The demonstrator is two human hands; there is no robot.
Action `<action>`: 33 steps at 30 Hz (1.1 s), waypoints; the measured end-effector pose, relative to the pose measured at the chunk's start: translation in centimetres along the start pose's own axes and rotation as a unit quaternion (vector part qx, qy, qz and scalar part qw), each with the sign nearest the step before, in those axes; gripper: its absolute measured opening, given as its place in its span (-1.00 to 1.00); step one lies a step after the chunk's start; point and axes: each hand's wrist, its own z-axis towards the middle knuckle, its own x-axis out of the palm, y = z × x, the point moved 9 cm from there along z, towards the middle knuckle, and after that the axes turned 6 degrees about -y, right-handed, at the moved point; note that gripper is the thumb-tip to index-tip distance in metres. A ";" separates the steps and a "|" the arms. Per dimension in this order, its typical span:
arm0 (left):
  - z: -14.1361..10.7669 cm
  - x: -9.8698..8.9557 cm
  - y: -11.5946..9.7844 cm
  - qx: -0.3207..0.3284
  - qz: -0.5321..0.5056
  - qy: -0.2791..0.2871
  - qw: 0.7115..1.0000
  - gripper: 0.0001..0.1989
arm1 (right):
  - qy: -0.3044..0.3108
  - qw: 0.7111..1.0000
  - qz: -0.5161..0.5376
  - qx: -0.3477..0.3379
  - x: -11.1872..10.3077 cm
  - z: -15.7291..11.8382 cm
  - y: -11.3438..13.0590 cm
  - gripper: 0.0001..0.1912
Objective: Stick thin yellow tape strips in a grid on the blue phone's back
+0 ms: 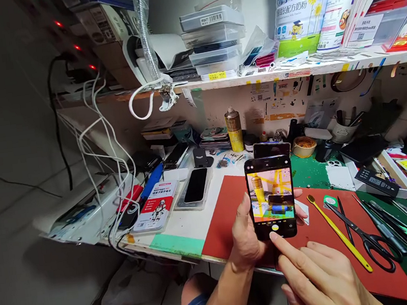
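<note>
My left hand [247,238] is wrapped round a black smartphone [271,198] and holds it upright over the red mat. Its lit screen shows a camera picture of the desk, with a yellow can in it. Fingertips of the left hand peek out past the phone's right edge. My right hand [316,272] holds nothing; its index finger points at the bottom of the screen, by the round shutter button, while the other fingers are bent. Whether the fingertip touches the glass, I cannot tell. Behind the held phone stands a second dark phone [272,149], partly hidden.
Right of the phone lie a yellow brush [341,234], black scissors [366,239] and several tweezers on the red mat [219,220] and beside it. Leftward are a boxed battery [156,205], another phone [196,185] and tangled white cables [108,134]. A loaded shelf [268,74] overhangs the desk.
</note>
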 end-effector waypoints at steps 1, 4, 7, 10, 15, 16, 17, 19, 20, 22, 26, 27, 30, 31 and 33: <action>0.0 -0.2 0.0 -0.001 0.006 -0.007 1.000 -0.22 | -0.004 1.000 -0.006 0.003 -0.2 -0.1 -0.1 -0.73; 0.1 -0.8 0.1 -0.005 0.020 -0.026 0.999 -0.22 | -0.010 1.000 -0.021 0.008 -0.6 -0.5 -0.3 -0.73; 0.2 -1.0 0.1 -0.004 0.012 -0.034 0.999 -0.24 | 0.000 1.000 -0.007 0.009 -0.4 -0.9 -0.4 -0.73; 0.1 -1.1 0.2 -0.006 0.018 -0.047 0.999 -0.23 | 0.006 1.000 0.015 0.008 -0.1 -1.0 -0.3 -0.75; 0.1 -1.1 0.1 -0.003 0.041 -0.066 0.997 -0.22 | 0.005 1.000 0.014 0.019 0.2 -0.6 -0.7 -0.76; 0.1 -1.0 0.1 -0.006 0.044 -0.064 0.997 -0.22 | 0.008 1.000 0.011 0.019 0.3 -0.5 -0.7 -0.76; 0.1 -0.9 0.2 -0.010 0.046 -0.060 0.997 -0.21 | 0.009 1.000 0.007 0.018 0.3 -0.5 -0.7 -0.75; 0.1 -0.8 0.4 -0.022 0.050 -0.050 0.997 -0.18 | 0.007 1.000 0.003 0.021 0.2 -0.5 -0.7 -0.74; 0.1 -0.7 0.5 -0.026 0.052 -0.048 0.997 -0.18 | 0.004 1.000 0.001 0.023 0.2 -0.6 -0.7 -0.74; 0.1 -0.8 0.3 -0.019 0.050 -0.054 0.997 -0.20 | -0.002 1.000 -0.001 0.028 0.1 -0.8 -0.8 -0.75; 0.1 -0.8 0.3 -0.015 0.046 -0.057 0.997 -0.21 | -0.004 1.000 0.003 0.020 0.0 -1.1 -0.6 -0.76; 0.1 -0.7 0.4 -0.020 0.048 -0.054 0.997 -0.20 | -0.003 1.000 0.002 0.017 0.0 -1.1 -0.6 -0.76; 0.1 -0.7 0.3 -0.010 0.046 -0.052 0.998 -0.24 | -0.002 1.000 0.001 0.017 0.1 -1.0 -0.6 -0.76; 0.1 -0.7 0.2 -0.002 0.043 -0.054 0.998 -0.26 | -0.003 1.000 0.000 0.019 0.1 -1.0 -0.6 -0.76; 0.2 -0.7 0.0 0.008 0.036 -0.054 0.998 -0.29 | -0.008 1.000 0.002 0.019 0.1 -0.9 -0.7 -0.76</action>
